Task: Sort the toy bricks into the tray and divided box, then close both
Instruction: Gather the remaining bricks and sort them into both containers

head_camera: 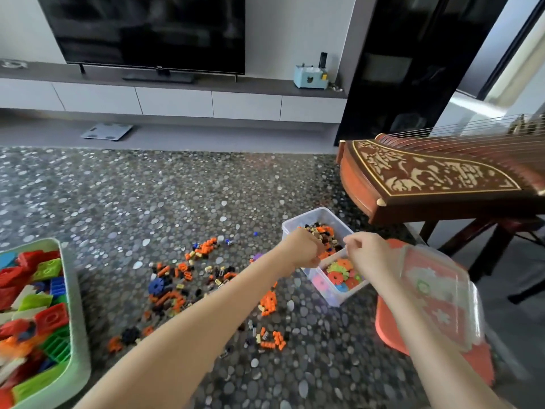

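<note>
A clear divided box (313,217) stands on the pebble-patterned carpet (118,196), right of centre, just in front of the guzheng (436,172) on its wooden stand. The box's far compartment is heaped with small orange, black and tan bricks (323,231). Its near compartment holds gear-shaped discs (339,274) in red, green, pink and blue.

The left hand (303,249) reaches in from the near left and hangs over the far compartment's near-left edge, knuckles up and fingers curled downward. The fingertips are hidden, so I cannot tell whether it grips any bricks. The right hand (368,255) is just to the right of it, over the box's right rim, with its fingers bent in toward the thumb. No piece shows between them, and I cannot tell whether it pinches anything.

Loose small bricks (206,276), mostly orange and black, lie scattered on the carpet left of and nearer than the box, with a blue gear disc (159,286) among them. At the near left edge a pale green tray (77,320) is filled with large red, green, blue and white bricks (50,318).

A clear lid (442,293) lies to the right of the box, resting over an orange-red flat piece (477,364), and the right forearm crosses in front of it.

At the far side a television (147,31) stands on a long low cabinet (177,100), a pale blue box (311,76) sits at the cabinet's right end, and a bathroom scale (107,131) lies on the floor below
</note>
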Demonstrator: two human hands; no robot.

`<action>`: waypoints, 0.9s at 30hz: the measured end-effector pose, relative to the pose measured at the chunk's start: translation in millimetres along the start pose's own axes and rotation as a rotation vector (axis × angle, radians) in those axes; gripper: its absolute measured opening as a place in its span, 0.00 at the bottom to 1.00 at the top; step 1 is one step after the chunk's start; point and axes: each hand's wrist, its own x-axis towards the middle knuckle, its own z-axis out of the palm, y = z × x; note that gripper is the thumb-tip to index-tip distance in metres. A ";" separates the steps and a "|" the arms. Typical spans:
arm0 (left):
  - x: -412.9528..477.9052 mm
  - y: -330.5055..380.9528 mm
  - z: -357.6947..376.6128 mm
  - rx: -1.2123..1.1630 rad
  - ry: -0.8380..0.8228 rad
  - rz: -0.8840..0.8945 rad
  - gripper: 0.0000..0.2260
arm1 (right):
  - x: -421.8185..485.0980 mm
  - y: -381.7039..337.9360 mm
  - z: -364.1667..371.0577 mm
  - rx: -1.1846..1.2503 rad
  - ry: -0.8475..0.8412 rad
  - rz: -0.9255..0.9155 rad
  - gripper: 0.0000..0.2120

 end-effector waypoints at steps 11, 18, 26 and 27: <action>-64.4 -159.1 -131.0 0.330 0.534 -0.199 0.14 | -27.9 -81.2 115.2 -0.108 -0.204 -0.274 0.13; -88.7 -185.8 -160.5 0.434 0.601 -0.243 0.15 | 6.1 -107.4 149.4 -0.205 -0.370 -0.058 0.04; -85.1 -199.9 -161.0 0.581 0.444 -0.244 0.11 | -0.1 -101.1 137.0 -0.170 -0.371 -0.061 0.13; -82.4 -200.8 -159.2 0.589 0.424 -0.238 0.12 | -1.5 -97.5 129.9 -0.165 -0.357 -0.060 0.13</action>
